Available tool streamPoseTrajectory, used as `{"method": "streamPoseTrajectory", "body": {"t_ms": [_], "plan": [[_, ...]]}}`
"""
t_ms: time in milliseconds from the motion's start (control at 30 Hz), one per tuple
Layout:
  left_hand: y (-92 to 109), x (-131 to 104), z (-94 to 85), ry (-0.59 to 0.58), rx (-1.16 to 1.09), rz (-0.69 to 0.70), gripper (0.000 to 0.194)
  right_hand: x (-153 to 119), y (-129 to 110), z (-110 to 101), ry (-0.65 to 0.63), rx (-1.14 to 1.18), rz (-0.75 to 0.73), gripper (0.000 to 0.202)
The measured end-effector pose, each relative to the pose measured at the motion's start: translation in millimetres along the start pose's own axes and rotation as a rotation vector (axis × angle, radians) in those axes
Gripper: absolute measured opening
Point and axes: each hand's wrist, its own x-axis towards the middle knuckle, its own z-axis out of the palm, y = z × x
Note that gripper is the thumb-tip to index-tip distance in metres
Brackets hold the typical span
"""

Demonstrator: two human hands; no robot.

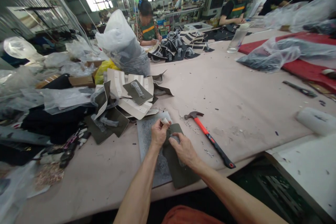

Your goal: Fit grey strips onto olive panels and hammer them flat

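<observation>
Olive-green, flat, the fabric piece [181,171] lies on the grey plate [147,136], partly hidden under our pressing right hand [183,150]; our left hand [158,133] pinches something small and white we cannot identify.

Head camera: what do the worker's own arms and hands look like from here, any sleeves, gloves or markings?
Both forearms are bare from the bottom edge of the frame up to the wrists; no sleeves show. The left hand and right hand wear no gloves, and no watch, bracelet or ring can be made out. Something small and whitish sits at the left thumb tip, whether tape or a held piece is unclear.
</observation>
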Motion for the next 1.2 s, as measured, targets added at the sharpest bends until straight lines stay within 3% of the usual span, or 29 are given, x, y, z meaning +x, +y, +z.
{"method": "streamPoseTrajectory", "body": {"t_ms": [100,200,267,367,467,567,667,833,967,1067,1200], "plan": [[-4.4,-1.5,0.1,-0.044,0.049,-0.001,0.019,-4.9,4.6,-0.8,0.017,0.104,-0.006,0.049],[-8.7,-4.1,-1.9,-0.043,0.028,-0.007,0.022,-5.6,18.0,-16.9,0.119,0.136,-0.062,0.049],[-10.6,-4.9,-3.2,-0.052,0.019,-0.019,0.024,-1.8,34.7,-37.2,0.256,-0.003,-0.107,0.045],[-11.3,-5.1,-3.7,-0.085,0.065,-0.02,0.022,6.4,67.6,-72.0,0.387,-0.412,-0.124,0.038],[-10.8,-5.1,-3.0,-0.097,0.126,-0.01,0.02,11.1,94.2,-96.6,0.289,-0.693,-0.034,0.033],[-10.4,-5.2,-1.9,-0.104,0.159,-0.011,0.019,13.3,101.5,-107.2,0.182,-0.728,0.064,0.026],[-8.9,-5.6,-1.1,-0.103,0.221,0.001,0.017,18.4,93.1,-111.9,0.127,-0.579,0.179,0.017],[-1.7,-10.2,1.4,-0.131,0.402,0.126,0.014,28.2,73.4,-111.0,-0.163,0.381,0.489,0.006],[0.7,-18.0,3.7,-0.188,0.492,0.237,0.02,22.8,54.2,-105.7,-0.186,0.515,0.521,0.015],[-0.8,-21.4,4.5,-0.197,0.504,0.248,0.021,7.5,31.9,-111.3,-0.042,0.409,0.326,0.028],[-1.7,-21.5,4.2,-0.163,0.481,0.225,0.017,-13.5,7.4,-123.2,0.206,-0.18,-0.206,0.034]]}}
